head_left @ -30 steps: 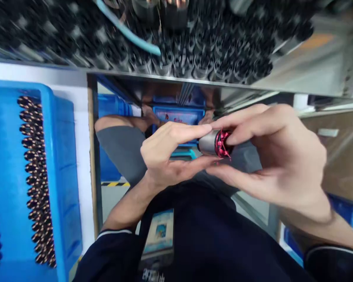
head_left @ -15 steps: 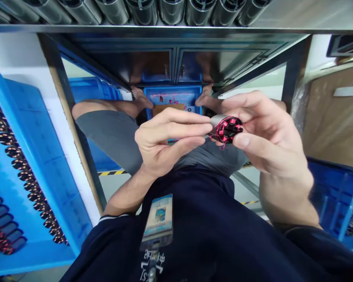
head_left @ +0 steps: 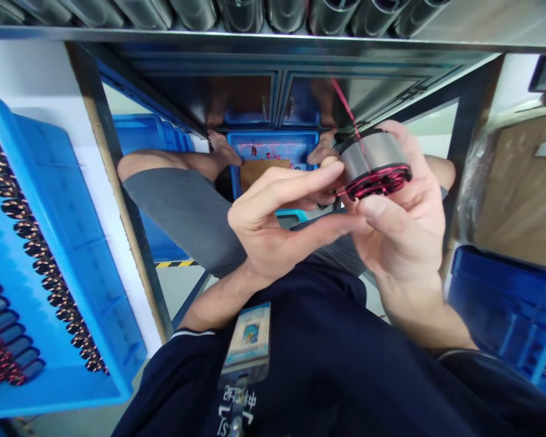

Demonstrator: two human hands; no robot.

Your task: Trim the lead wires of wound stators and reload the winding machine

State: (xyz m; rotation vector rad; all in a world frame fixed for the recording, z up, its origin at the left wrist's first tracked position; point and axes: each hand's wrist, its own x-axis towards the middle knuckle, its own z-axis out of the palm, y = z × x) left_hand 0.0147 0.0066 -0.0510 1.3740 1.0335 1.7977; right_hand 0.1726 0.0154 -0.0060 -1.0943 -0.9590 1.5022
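Red-wound stator [head_left: 375,162] in right hand [head_left: 403,233]; copper coils [head_left: 27,227] line blue tray [head_left: 68,212].

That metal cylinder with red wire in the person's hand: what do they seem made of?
The cylinder in the right hand looks like smooth, bright metal, perhaps steel, going by its silvery sheen. The red wire looks like enamel-coated copper: thin, glossy strands wound tightly, though the red coating hides the metal beneath.

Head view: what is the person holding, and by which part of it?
The right hand holds a metal cylinder with red windings by its outer wall, the thumb resting at the wound end.
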